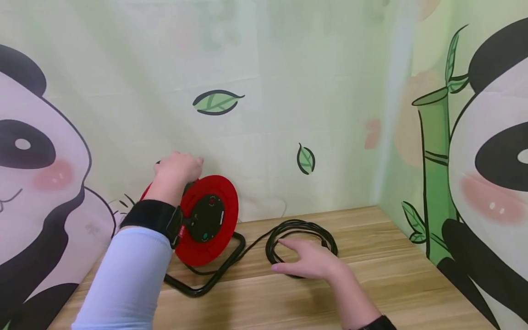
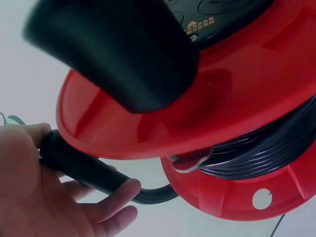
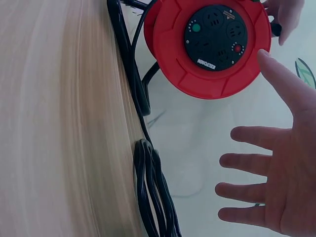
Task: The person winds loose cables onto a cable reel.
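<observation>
Wood table [image 1: 392, 261], streaked grain. Pale green backdrop [image 1: 309, 59] behind. Left panda [image 1: 45, 192] print, cut off by frame; right panda [image 1: 488, 169] too, bamboo [image 1: 437, 178] beside it. Upper leaf [image 1: 217, 102] sideways, lower leaf [image 1: 306, 159] upright. Red patch [image 1: 373, 134] farther right.

A cloth-screened corner, home or studio unclear: pale green fabric [image 1: 330, 101] printed with pandas [image 1: 51, 178], bamboo [image 1: 436, 183] and leaves [image 1: 218, 102] lines a wood-grain desk's [image 1: 396, 275] far and right edges, turning at its far right corner.
</observation>
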`<action>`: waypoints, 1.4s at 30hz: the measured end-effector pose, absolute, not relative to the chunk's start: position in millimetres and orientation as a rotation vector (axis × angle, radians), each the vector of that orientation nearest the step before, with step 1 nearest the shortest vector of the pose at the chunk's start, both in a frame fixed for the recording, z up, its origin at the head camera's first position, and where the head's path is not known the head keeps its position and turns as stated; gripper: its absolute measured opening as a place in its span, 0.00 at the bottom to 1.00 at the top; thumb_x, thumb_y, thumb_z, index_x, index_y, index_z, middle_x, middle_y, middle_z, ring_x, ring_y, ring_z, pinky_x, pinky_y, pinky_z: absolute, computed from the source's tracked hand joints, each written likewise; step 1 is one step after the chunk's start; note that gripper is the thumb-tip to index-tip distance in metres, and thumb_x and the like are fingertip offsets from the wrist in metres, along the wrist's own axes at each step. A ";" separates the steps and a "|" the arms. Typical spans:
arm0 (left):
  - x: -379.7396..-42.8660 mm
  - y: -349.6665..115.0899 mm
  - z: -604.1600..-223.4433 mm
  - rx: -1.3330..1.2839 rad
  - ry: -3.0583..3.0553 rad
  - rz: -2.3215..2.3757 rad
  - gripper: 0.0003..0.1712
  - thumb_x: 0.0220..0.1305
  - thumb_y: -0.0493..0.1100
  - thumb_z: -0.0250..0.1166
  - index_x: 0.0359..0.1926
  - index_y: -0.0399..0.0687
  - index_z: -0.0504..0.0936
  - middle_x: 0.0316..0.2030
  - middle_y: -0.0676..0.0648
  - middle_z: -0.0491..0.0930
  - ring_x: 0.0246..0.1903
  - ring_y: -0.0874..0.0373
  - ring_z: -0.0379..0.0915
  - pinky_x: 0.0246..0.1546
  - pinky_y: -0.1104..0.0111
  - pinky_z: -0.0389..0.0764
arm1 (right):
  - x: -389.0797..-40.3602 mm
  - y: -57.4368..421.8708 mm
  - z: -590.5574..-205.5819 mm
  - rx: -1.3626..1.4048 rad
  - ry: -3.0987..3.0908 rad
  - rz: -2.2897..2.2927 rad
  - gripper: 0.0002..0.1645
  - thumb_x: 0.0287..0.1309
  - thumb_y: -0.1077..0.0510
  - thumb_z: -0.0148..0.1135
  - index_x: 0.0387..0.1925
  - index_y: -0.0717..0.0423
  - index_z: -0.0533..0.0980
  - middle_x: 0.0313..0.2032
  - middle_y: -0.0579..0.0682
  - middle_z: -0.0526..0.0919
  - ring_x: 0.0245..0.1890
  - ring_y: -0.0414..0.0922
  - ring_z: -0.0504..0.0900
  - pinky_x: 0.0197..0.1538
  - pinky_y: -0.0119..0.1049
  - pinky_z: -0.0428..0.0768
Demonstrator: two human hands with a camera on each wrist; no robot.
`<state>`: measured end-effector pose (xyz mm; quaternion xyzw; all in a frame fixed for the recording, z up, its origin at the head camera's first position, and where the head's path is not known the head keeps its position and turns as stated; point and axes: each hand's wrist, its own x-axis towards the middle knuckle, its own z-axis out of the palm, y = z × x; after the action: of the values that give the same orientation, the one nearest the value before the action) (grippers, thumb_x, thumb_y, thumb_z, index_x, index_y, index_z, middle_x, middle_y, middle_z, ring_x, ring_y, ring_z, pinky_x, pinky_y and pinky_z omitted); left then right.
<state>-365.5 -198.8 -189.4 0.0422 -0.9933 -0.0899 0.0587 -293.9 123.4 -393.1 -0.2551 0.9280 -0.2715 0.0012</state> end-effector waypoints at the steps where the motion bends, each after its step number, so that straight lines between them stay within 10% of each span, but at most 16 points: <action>1: -366.3 -199.6 -189.7 0.128 -3.023 -0.282 0.29 0.77 0.58 0.45 0.54 0.37 0.77 0.54 0.29 0.68 0.54 0.31 0.64 0.57 0.36 0.65 | -293.4 122.0 -393.4 -0.809 2.909 -0.843 0.54 0.54 0.20 0.60 0.74 0.45 0.68 0.70 0.51 0.72 0.70 0.51 0.68 0.68 0.54 0.67; 42: -348.1 -229.7 -188.4 -0.332 -3.052 -0.277 0.27 0.78 0.45 0.40 0.61 0.24 0.70 0.62 0.24 0.64 0.61 0.32 0.58 0.60 0.41 0.65 | -291.6 125.8 -387.7 -0.790 2.942 -0.811 0.57 0.51 0.17 0.58 0.72 0.47 0.70 0.68 0.49 0.74 0.70 0.48 0.69 0.67 0.50 0.68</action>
<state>-348.1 -229.7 -188.4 -0.1075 -0.9897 -0.0900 0.0296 -291.6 125.8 -387.7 -0.2508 0.9332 -0.2574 -0.0053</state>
